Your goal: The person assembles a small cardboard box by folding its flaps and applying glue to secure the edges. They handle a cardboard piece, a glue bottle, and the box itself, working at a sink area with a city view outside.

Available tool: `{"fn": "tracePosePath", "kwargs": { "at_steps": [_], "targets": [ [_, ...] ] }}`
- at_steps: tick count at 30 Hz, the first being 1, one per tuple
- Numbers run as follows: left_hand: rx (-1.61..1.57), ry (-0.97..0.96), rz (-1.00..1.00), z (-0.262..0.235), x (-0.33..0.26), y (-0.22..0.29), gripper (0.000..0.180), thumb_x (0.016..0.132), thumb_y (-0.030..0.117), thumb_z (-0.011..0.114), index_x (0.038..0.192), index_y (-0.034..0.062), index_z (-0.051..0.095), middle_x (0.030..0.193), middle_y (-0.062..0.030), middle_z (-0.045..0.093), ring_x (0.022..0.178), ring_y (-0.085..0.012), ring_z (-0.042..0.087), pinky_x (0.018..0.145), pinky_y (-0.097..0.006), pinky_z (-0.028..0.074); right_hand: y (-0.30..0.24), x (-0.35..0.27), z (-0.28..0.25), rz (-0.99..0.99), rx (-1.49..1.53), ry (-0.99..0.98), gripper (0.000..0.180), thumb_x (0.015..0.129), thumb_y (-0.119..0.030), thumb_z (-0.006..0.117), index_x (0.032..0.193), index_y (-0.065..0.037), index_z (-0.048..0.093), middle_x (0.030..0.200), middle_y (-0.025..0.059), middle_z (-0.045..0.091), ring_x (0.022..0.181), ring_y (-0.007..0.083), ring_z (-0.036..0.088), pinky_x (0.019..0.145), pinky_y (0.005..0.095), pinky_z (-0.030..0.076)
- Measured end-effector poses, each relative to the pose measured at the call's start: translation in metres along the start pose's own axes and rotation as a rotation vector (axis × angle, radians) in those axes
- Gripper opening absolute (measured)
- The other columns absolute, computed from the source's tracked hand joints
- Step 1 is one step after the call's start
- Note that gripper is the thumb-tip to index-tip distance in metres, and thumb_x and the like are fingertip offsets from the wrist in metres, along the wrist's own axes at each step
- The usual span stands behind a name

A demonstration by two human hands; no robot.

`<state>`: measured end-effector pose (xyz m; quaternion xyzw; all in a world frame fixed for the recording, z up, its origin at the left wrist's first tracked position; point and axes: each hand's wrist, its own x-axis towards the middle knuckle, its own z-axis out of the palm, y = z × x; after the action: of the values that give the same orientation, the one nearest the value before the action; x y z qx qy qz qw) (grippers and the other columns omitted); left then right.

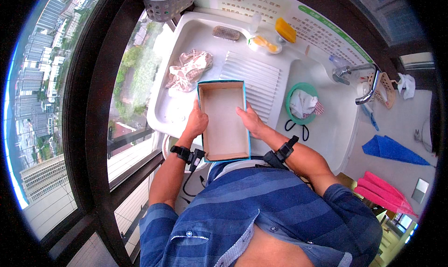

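Between both hands I hold a shallow cardboard box [224, 122] without a lid, brown inside with blue-green edges; nothing lies in it. My left hand [198, 119] grips its left wall, and my right hand [249, 120] grips the right wall with the thumb over the rim. The box hangs over the near side of a white laundry sink [161, 89], covering part of its ribbed washboard [252, 82]. Left of the washboard lies a crumpled checked cloth [190, 70]. To the right, a green basin [290, 106] in the sink bowl holds white and checked cloth [304, 103].
A scrubbing brush [226, 33], a dish with yellow pieces [264, 44] and a yellow sponge [285, 30] sit along the back ledge. The chrome faucet [368, 87] arches over the right. A grey basket [169, 3] hangs upper left beside the window. Blue [389, 150] and pink [380, 192] cloths hang right.
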<state>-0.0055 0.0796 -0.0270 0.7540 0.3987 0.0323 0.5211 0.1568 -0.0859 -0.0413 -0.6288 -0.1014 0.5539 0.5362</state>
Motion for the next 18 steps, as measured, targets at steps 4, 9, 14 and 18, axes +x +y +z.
{"fn": "tracePosePath", "kwargs": {
  "at_steps": [4, 9, 14, 18],
  "targets": [
    [-0.027, 0.011, -0.004, 0.003, 0.003, -0.012, 0.08, 0.08, -0.005, 0.041, 0.153, 0.005, 0.009, 0.12, -0.036, 0.057, 0.111, -0.0482, 0.058, 0.098, -0.047, 0.045, -0.014, -0.003, 0.001, 0.014, -0.045, -0.01, 0.056, 0.097, -0.028, 0.052, 0.145, -0.005, 0.032, 0.13, 0.0159, 0.053, 0.116, 0.0249, 0.052, 0.099, 0.0413, 0.043],
    [-0.077, 0.061, 0.104, 0.002, 0.016, -0.012, 0.08, 0.08, -0.006, 0.04, 0.153, 0.0063, 0.011, 0.12, -0.0349, 0.057, 0.112, -0.0484, 0.057, 0.098, -0.048, 0.045, -0.033, 0.014, -0.006, 0.02, -0.098, -0.059, 0.054, 0.099, -0.027, 0.049, 0.144, -0.002, 0.034, 0.132, 0.0137, 0.053, 0.117, 0.0212, 0.053, 0.098, 0.0377, 0.045],
    [-0.064, 0.095, 0.165, 0.009, 0.038, -0.003, 0.08, 0.079, -0.007, 0.041, 0.153, 0.0074, 0.014, 0.122, -0.035, 0.056, 0.113, -0.0487, 0.056, 0.098, -0.048, 0.045, -0.049, 0.026, -0.02, 0.062, -0.258, -0.033, 0.051, 0.097, -0.031, 0.053, 0.136, 0.001, 0.045, 0.122, 0.0142, 0.059, 0.108, 0.021, 0.058, 0.093, 0.0361, 0.047],
    [-0.023, 0.096, 0.128, 0.012, 0.035, 0.006, 0.079, 0.079, -0.006, 0.041, 0.152, 0.0075, 0.016, 0.123, -0.0346, 0.056, 0.114, -0.0491, 0.055, 0.099, -0.048, 0.044, -0.055, 0.02, -0.024, 0.014, -0.406, 0.052, 0.044, 0.093, -0.032, 0.057, 0.124, 0.0, 0.057, 0.109, 0.0138, 0.067, 0.097, 0.0217, 0.063, 0.086, 0.0376, 0.05]
  ]
}}
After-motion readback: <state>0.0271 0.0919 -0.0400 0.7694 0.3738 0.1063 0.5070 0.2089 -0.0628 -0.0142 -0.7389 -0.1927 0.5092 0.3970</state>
